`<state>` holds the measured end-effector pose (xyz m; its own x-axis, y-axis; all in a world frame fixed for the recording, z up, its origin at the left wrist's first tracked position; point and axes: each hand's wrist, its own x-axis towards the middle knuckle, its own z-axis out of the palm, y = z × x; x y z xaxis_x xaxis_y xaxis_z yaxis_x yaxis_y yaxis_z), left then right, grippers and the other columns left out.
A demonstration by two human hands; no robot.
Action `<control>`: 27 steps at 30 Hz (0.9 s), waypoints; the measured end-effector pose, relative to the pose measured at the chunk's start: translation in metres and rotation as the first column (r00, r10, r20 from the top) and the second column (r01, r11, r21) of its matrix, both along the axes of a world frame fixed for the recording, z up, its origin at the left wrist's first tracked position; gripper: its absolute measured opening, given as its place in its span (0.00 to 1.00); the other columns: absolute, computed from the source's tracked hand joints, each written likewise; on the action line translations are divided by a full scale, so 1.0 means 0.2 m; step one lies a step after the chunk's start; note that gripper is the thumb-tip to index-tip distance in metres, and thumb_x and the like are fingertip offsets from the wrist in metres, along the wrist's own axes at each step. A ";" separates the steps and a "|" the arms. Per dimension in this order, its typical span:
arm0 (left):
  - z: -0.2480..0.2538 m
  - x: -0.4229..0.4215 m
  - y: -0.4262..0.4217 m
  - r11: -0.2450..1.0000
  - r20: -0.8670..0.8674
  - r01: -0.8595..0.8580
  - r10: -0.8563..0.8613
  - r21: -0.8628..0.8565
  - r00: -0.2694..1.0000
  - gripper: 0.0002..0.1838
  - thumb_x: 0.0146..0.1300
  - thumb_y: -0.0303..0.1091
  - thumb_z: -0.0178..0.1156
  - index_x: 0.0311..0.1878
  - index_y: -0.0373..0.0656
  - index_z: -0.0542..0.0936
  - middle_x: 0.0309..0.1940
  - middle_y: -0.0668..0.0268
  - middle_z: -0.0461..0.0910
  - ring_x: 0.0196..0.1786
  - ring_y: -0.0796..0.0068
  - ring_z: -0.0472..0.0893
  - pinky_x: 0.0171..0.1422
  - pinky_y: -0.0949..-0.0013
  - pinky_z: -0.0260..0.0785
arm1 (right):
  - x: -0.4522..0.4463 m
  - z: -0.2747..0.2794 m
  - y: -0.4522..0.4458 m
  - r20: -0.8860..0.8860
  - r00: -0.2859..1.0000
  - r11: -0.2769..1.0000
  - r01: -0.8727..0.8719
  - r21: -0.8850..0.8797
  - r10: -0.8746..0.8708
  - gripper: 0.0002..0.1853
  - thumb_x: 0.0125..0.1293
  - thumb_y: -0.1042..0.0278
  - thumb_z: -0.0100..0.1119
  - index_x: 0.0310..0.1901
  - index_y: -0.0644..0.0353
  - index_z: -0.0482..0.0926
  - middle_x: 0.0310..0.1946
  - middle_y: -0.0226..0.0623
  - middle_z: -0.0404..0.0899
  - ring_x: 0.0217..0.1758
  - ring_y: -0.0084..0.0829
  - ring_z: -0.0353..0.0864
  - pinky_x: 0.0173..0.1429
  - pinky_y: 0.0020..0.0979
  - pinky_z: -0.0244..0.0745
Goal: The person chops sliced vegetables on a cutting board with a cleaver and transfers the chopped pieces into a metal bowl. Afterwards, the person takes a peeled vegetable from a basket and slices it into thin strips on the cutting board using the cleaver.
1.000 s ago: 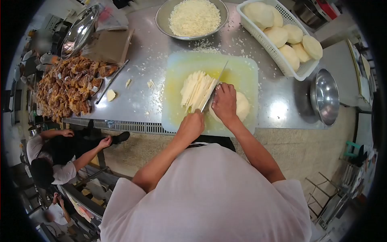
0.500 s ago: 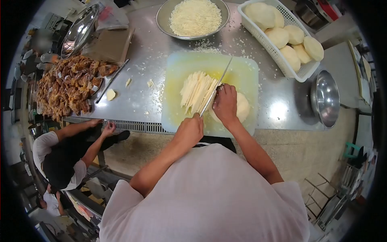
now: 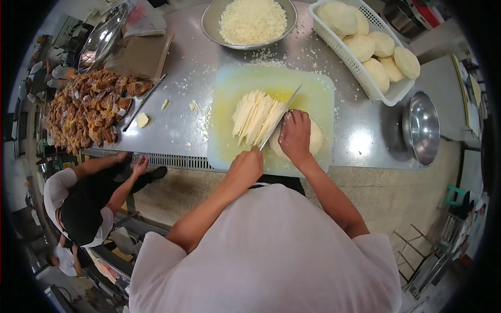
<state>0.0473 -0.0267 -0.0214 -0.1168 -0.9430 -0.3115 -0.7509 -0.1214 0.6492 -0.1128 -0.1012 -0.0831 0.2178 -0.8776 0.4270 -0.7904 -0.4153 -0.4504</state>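
Observation:
My left hand [image 3: 246,168] is closed round the handle of a large knife [image 3: 282,116], whose long blade slants up and away to the right. Along the blade's left side lies a stack of thin pale strips [image 3: 257,119]. My right hand [image 3: 295,134], fingers curled, presses down on a round, pale peeled root vegetable [image 3: 316,137], much like a jicama, close beside the blade. The hand covers much of it, and its cut face is hidden. All this rests on a pale green cutting board [image 3: 224,148].
A metal bowl of pale shreds [image 3: 253,23] stands behind the board. White basket [image 3: 360,73] with several peeled roots is at back right; an empty steel bowl [image 3: 422,128] sits right. Brown pieces [image 3: 86,112] heap at left. A co-worker [image 3: 81,208] sits lower left.
The knife's tip has dropped slightly and the blade sits against the strips at a somewhat different angle. My right hand has shifted a little to the right. The strips sit slightly further left.

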 end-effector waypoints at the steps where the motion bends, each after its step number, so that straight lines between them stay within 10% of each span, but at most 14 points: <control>1: -0.05 0.00 -0.02 0.999 0.011 0.031 -0.031 -0.044 0.999 0.11 0.67 0.28 0.50 0.32 0.28 0.74 0.21 0.37 0.75 0.29 0.35 0.78 0.35 0.45 0.69 | 0.00 0.00 0.00 0.000 1.000 1.000 0.000 -0.001 0.000 0.15 0.48 0.79 0.57 0.40 0.66 0.75 0.42 0.46 0.73 0.48 0.48 0.70 0.53 0.45 0.67; 27: 0.00 0.01 0.01 0.998 0.017 0.051 -0.051 -0.023 0.999 0.14 0.68 0.30 0.49 0.31 0.26 0.72 0.22 0.36 0.75 0.30 0.35 0.78 0.35 0.45 0.68 | -0.01 0.01 0.01 0.060 0.998 1.000 -0.002 0.027 0.000 0.15 0.47 0.80 0.55 0.41 0.68 0.73 0.41 0.49 0.71 0.48 0.50 0.69 0.53 0.46 0.67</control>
<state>0.0497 -0.0243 -0.0216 -0.1601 -0.9429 -0.2919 -0.7661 -0.0678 0.6391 -0.1147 -0.0993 -0.0820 0.1933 -0.8889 0.4152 -0.7611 -0.4030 -0.5083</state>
